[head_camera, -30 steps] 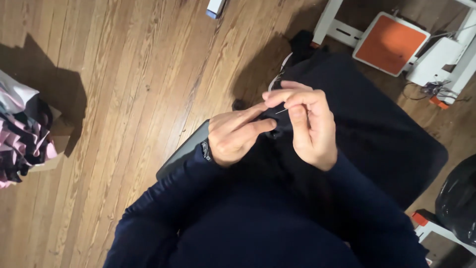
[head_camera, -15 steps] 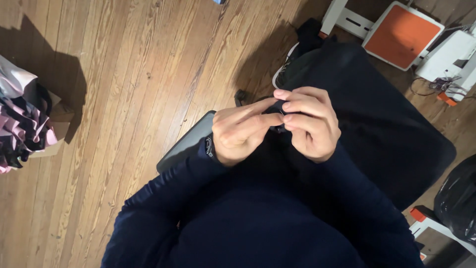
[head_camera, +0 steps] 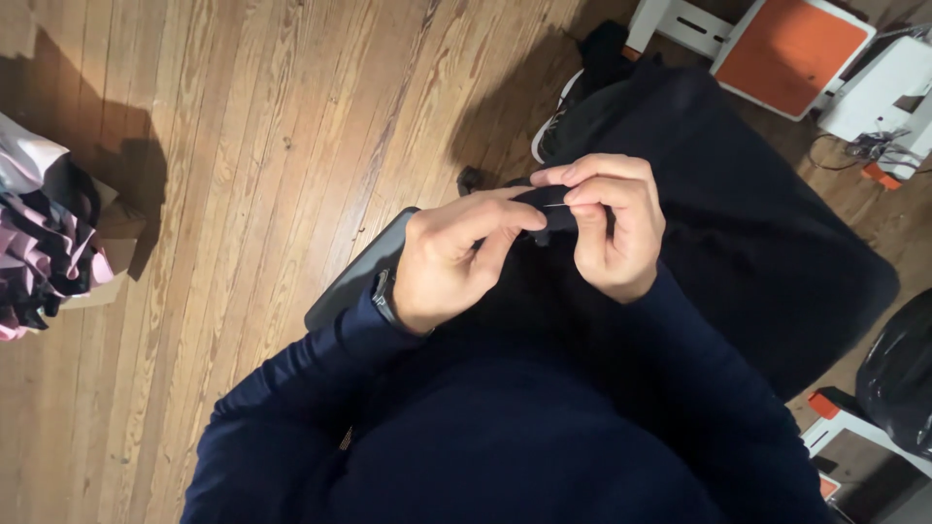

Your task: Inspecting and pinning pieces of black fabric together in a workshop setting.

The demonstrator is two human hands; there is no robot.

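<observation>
My left hand (head_camera: pixel 456 257) and my right hand (head_camera: pixel 607 228) meet in front of my chest, above a large piece of dark fabric (head_camera: pixel 738 243) that lies over my lap. Both hands pinch a small fold of that dark fabric (head_camera: pixel 544 209) between thumb and fingers. A thin pale line, perhaps a needle or thread (head_camera: pixel 555 205), shows at my right fingertips; I cannot tell which it is. I wear dark blue sleeves and a dark band on my left wrist (head_camera: pixel 383 291).
Wooden plank floor (head_camera: pixel 243 126) on the left. A cardboard box with pink, black and white cloth (head_camera: pixel 44 243) stands at the left edge. A white frame with an orange panel (head_camera: pixel 786 49) and a white machine (head_camera: pixel 888 82) sit top right. A black bag (head_camera: pixel 903 378) is at the right.
My hands have stayed together on the fold of fabric, with the fingers shifting slightly. The camera view has moved a little.
</observation>
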